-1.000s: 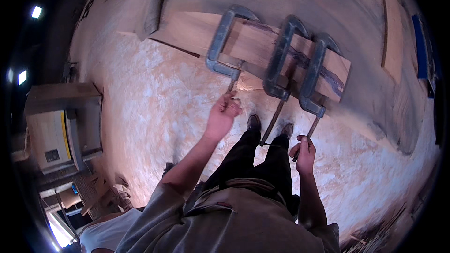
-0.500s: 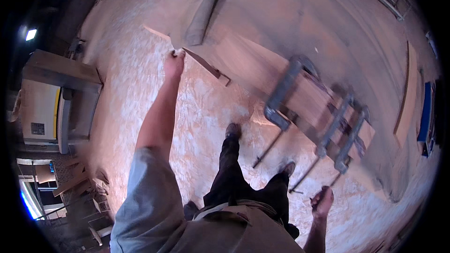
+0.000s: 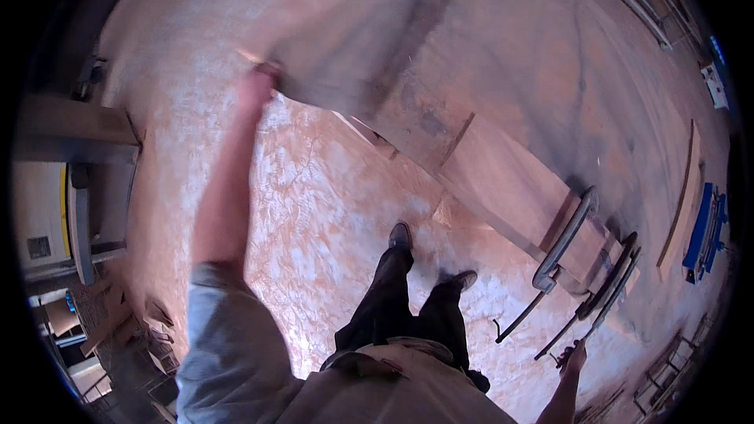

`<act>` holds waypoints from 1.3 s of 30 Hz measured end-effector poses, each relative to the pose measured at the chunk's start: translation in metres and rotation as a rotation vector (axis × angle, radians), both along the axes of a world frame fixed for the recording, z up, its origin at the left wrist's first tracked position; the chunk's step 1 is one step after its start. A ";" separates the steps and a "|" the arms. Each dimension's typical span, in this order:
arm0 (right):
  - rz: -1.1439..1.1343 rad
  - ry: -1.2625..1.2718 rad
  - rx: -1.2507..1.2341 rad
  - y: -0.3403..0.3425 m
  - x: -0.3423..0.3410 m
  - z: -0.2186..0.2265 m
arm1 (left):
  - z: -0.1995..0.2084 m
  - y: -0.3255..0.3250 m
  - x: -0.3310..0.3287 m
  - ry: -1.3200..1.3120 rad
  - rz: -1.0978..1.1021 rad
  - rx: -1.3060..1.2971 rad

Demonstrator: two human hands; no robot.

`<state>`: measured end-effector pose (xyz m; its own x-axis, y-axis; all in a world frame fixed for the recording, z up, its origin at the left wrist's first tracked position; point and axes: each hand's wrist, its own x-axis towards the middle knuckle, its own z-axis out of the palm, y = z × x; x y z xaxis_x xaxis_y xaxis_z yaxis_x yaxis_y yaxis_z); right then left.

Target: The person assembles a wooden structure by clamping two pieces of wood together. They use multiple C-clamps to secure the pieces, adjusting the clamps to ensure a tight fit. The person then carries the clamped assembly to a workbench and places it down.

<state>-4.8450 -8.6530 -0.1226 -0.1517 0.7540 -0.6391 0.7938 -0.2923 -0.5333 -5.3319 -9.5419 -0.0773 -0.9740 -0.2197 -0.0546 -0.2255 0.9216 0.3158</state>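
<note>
- The long glued-up panel of reddish wooden boards [image 3: 503, 180] lies flat across the sawdust-strewn floor [image 3: 314, 212], three grey metal bar clamps [image 3: 561, 243] gripping its right end.
- I see my left hand [image 3: 255, 82] stretched out, blurred, at the panel's far left corner; its grip I cannot tell.
- My right hand [image 3: 576, 357] closes around a clamp's handle by the near right edge.

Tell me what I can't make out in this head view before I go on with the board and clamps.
- Left hand: motion blur hides its grip on the far board end.
- Right hand: small, near the lower rim at a clamp handle; fingers unreadable.
- Clamps: whether their jaws are tight on the board is too small to tell.
- Board underside: hidden by the board.
</note>
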 end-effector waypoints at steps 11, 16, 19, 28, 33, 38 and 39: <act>-0.032 -0.136 0.088 0.000 -0.005 -0.017 | 0.098 -0.282 -0.143 0.019 -0.067 -0.203; 0.036 -0.165 0.207 0.004 -0.008 -0.015 | 0.036 -0.292 -0.181 -0.037 0.229 -0.175; 0.044 -0.149 0.178 -0.009 -0.027 -0.012 | 0.047 -0.262 -0.168 0.099 0.513 -0.268; 0.030 -0.043 0.100 -0.028 -0.034 0.012 | 0.005 0.130 0.008 -0.255 -0.258 0.808; 0.120 0.175 0.057 -0.016 -0.062 0.017 | -0.004 0.295 0.098 -0.413 -0.187 0.661; 0.099 0.290 -0.017 -0.007 -0.083 0.032 | -0.019 0.320 0.104 -0.369 0.048 0.826; 0.123 0.289 -0.012 -0.008 -0.088 0.037 | -0.020 0.324 0.105 -0.351 0.074 0.879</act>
<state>-4.9332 -8.6610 -0.0856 -0.4179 0.7114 -0.5650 0.6394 -0.2114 -0.7392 -5.2269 -9.2176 -0.0974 -0.8558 -0.0212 -0.5169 -0.4878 0.3658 0.7926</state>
